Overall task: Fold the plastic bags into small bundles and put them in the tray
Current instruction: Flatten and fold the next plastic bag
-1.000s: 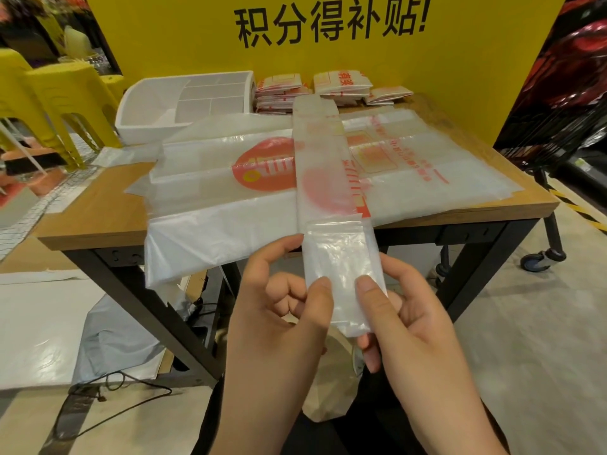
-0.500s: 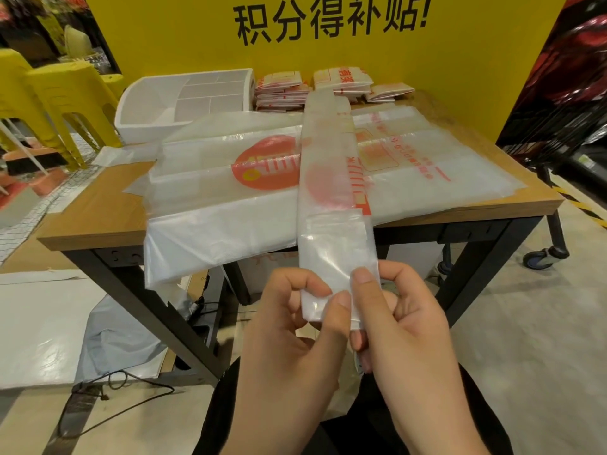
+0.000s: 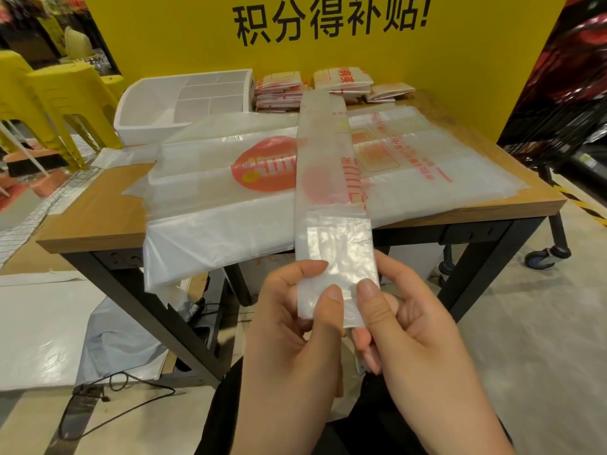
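Observation:
A clear plastic bag folded into a long narrow strip (image 3: 328,178) runs from the table's far side toward me and hangs over the near edge. My left hand (image 3: 295,326) and my right hand (image 3: 400,326) both pinch its near end below the table edge, thumbs on top, with the end turned up over the strip. Under the strip lies a stack of flat bags (image 3: 230,205) with a red round logo. A white divided tray (image 3: 184,106) stands at the back left. Small folded bundles (image 3: 331,85) sit beside it.
The wooden table (image 3: 95,218) has black legs, and the flat bags droop over its near edge. A yellow board with black characters (image 3: 328,21) stands behind. Yellow stools (image 3: 59,103) are at the left, a wheeled black rack (image 3: 555,133) at the right, a cable (image 3: 108,399) on the floor.
The loose end of the strip has been folded up, so the hanging part is shorter. Both hands have risen closer to the table edge while keeping hold.

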Demonstrator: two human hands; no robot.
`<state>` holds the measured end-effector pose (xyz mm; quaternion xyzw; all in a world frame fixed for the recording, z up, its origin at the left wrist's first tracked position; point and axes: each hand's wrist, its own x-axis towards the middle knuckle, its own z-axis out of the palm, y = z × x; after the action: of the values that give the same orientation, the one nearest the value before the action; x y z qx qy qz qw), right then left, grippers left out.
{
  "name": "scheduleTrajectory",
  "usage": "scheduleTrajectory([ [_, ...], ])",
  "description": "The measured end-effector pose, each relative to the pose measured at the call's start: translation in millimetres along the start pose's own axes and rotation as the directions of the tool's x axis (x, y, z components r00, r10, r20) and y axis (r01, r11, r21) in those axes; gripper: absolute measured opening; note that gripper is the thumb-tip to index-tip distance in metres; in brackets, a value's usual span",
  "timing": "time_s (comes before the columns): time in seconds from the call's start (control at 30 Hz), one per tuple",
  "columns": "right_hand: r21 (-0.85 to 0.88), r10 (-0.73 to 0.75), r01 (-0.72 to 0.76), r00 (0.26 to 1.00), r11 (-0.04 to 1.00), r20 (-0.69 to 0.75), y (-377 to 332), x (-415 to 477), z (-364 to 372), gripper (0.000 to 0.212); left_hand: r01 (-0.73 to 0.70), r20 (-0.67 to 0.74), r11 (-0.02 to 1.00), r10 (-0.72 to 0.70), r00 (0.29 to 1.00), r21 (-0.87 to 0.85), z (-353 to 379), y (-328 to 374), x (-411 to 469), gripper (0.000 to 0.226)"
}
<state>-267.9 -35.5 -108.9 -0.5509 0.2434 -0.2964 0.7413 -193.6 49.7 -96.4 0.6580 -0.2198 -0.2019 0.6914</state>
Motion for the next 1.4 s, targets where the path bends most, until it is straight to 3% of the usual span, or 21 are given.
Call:
scheduleTrajectory([
  [0.1,0.016,0.017,-0.017,1.000,1.000,0.012,-5.6,0.0,-4.9,0.043,-0.183,0.185,0.958,0.143,0.972,0.222,-24.6,7.4,-4.4,0.025],
  [0.17,0.036,0.033,-0.034,0.999,0.999,0.023,-10.7,0.1,-8.6,0.041,-0.376,0.291,0.840,0.274,0.916,0.391,-49.5,15.4,-0.5,0.043],
  [0.27,0.078,0.053,-0.056,0.998,0.995,0.037,-14.5,-1.6,-12.3,0.042,-0.619,0.450,0.410,0.439,0.778,0.670,-67.3,24.2,24.2,0.062],
  [0.33,0.120,0.062,-0.068,0.997,0.990,0.053,-17.6,-3.2,-10.5,0.044,-0.673,0.511,0.264,0.481,0.713,0.691,-60.7,22.4,47.4,0.072],
  [0.43,0.135,0.084,-0.094,0.993,0.986,0.078,-23.0,-9.2,-7.5,0.044,-0.734,0.557,0.198,0.533,0.637,0.649,-46.0,9.9,74.8,0.067],
  [0.6,0.076,0.110,-0.118,0.988,0.990,0.104,-27.5,-5.9,-20.2,0.038,-0.802,0.561,0.178,0.629,0.538,0.570,-42.3,-1.4,85.2,0.043],
  [0.67,-0.027,0.103,-0.101,0.992,0.995,0.076,-31.4,1.6,-37.3,0.059,-0.806,0.556,0.166,0.644,0.525,0.569,-42.9,-2.0,82.4,0.039],
  [0.7,-0.149,0.037,-0.019,0.992,0.989,0.120,-35.9,2.7,-47.2,0.076,-0.804,0.549,0.172,0.649,0.527,0.569,-43.1,-1.6,80.6,0.037],
  [0.77,-0.464,-0.112,0.189,0.976,0.865,0.188,-43.8,2.3,-65.0,0.084,-0.800,0.530,0.201,0.654,0.539,0.566,-43.1,-0.9,77.5,0.034],
  [0.83,-0.726,-0.234,0.362,0.932,0.585,0.276,-48.3,4.5,-76.4,0.084,-0.790,0.511,0.230,0.654,0.558,0.568,-42.6,-1.2,75.4,0.035],
  [0.87,-0.777,-0.256,0.428,0.903,0.461,0.345,-49.9,12.4,-73.9,0.080,-0.784,0.499,0.245,0.655,0.567,0.570,-42.4,-1.0,74.3,0.034],
  [0.93,-0.778,-0.281,0.499,0.865,0.382,0.416,-47.7,25.2,-61.9,0.076,-0.782,0.482,0.263,0.663,0.572,0.566,-41.5,-0.9,72.8,0.029],
  [1.03,-0.714,-0.400,0.572,0.812,0.403,0.425,-35.7,42.0,-48.6,0.059,-0.789,0.472,0.287,0.673,0.570,0.543,-39.2,-0.4,71.5,0.026],
  [1.13,-0.696,-0.453,0.560,0.814,0.449,0.363,-33.4,47.3,-35.6,0.035,-0.771,0.425,0.374,0.670,0.609,0.516,-39.4,1.2,71.0,0.017],
  [1.23,-0.710,-0.443,0.500,0.849,0.496,0.288,-33.7,50.5,-27.5,0.017,-0.713,0.360,0.456,0.640,0.678,0.533,-38.0,3.4,71.5,0.011],
  [1.4,-0.682,-0.360,0.392,0.912,0.618,0.198,-37.5,57.1,-19.1,0.008,-0.557,0.240,0.668,0.511,0.826,0.493,-30.9,8.4,67.8,0.015],
])
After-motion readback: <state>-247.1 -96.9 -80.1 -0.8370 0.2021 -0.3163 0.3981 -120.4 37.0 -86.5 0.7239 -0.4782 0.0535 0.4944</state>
